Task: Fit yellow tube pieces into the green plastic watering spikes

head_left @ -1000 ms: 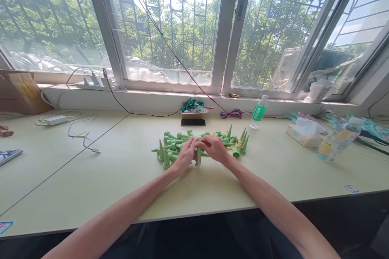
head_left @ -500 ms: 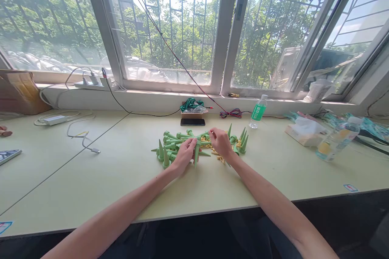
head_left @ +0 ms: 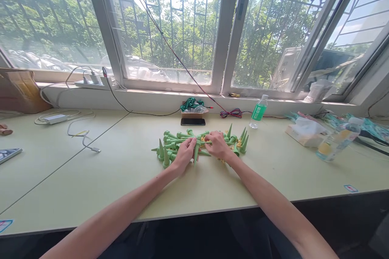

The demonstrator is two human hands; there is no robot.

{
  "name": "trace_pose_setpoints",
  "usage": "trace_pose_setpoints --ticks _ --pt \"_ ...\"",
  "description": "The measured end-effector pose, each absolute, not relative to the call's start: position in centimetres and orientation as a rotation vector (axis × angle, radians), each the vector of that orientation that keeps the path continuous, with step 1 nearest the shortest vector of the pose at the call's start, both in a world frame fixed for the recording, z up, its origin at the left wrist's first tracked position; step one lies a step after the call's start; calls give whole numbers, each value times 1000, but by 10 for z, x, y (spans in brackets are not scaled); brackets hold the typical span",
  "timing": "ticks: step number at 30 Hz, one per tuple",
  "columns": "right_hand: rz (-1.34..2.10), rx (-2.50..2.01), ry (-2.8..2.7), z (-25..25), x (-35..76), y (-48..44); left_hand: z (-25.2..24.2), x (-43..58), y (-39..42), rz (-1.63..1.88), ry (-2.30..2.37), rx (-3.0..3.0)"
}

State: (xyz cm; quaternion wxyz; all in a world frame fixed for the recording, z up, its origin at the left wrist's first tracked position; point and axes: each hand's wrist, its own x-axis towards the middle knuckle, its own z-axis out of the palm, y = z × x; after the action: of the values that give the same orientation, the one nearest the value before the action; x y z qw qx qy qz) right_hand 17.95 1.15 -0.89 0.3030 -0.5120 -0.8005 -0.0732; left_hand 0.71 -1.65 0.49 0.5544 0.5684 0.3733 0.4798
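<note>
My left hand [head_left: 184, 153] is closed around a green plant-watering spike [head_left: 197, 154], whose pointed end hangs down toward the table. Just to its right, my right hand [head_left: 218, 144] has its fingers bent together in a pinch close to the top of that spike; what lies between the fingertips is too small to make out. Around both hands spreads a pile of similar green spikes [head_left: 170, 146], some lying flat and some standing point up. Small yellow pieces [head_left: 223, 160] are scattered beneath my right hand, which partly hides them.
Behind the pile lie a black phone [head_left: 193, 122] and a small cardboard box [head_left: 193, 115] with green material and clear plastic. A green-labelled bottle [head_left: 258, 112] stands beyond to the right. Farther right are a tissue box [head_left: 305, 134] and another bottle [head_left: 338, 139]. White cables [head_left: 75, 131] lie left.
My right hand has moved slightly left and down, bringing its fingertips closer to the spike in my left hand. My left hand keeps the same hold and place.
</note>
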Motion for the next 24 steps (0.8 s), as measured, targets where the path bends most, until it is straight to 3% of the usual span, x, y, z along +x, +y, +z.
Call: trace_pose_setpoints --ticks 13,24 --pt "-310 -1443 -2198 -5 178 9 6 7 -18 1124 857 1352" --pt "-160 -1239 -2299 -3 174 6 5 9 -17 1143 852 1349"
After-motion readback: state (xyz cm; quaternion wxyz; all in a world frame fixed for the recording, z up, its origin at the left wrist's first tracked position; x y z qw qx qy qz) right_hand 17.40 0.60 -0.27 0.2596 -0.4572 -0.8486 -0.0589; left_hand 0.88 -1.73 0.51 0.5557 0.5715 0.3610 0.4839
